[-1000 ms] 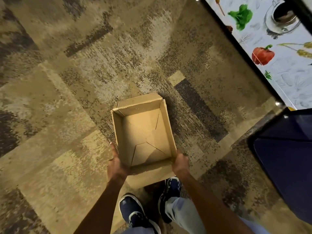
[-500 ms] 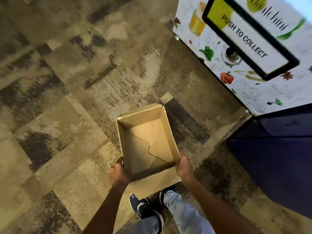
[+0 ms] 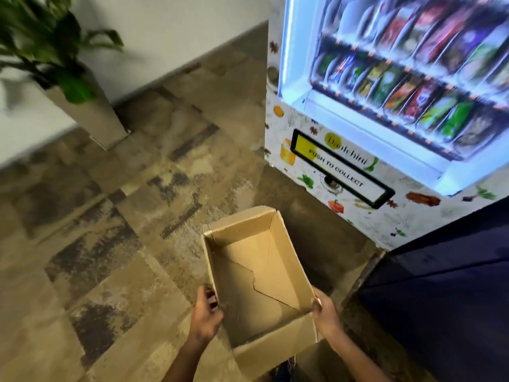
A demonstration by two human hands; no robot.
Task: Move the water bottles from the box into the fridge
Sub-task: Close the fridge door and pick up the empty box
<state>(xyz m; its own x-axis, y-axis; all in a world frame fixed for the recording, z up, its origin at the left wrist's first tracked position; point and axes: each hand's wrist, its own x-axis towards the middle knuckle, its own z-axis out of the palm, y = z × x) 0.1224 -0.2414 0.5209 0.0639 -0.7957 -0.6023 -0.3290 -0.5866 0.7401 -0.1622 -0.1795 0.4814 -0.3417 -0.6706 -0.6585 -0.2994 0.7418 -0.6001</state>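
An open cardboard box (image 3: 286, 260) is held above the carpet, low in the middle of the head view. Its inside shows only bare folded flaps; no water bottles are in sight. My left hand (image 3: 206, 312) grips the box's left wall near its close corner. My right hand (image 3: 325, 312) grips the right wall at the close corner. A dark blue panel (image 3: 440, 293), possibly the fridge, stands at the right, beside the box.
A lit vending machine (image 3: 385, 111) with rows of snack packets stands ahead on the right, its "PUSH TO COLLECT" flap (image 3: 341, 169) low on the front. A potted plant (image 3: 68, 86) stands by the white wall at the far left. Patterned carpet (image 3: 124, 216) covers the floor.
The view has tilted up from the floor to the vending machine and plant. The box has stayed in both hands and risen with me; my feet are almost out of view.
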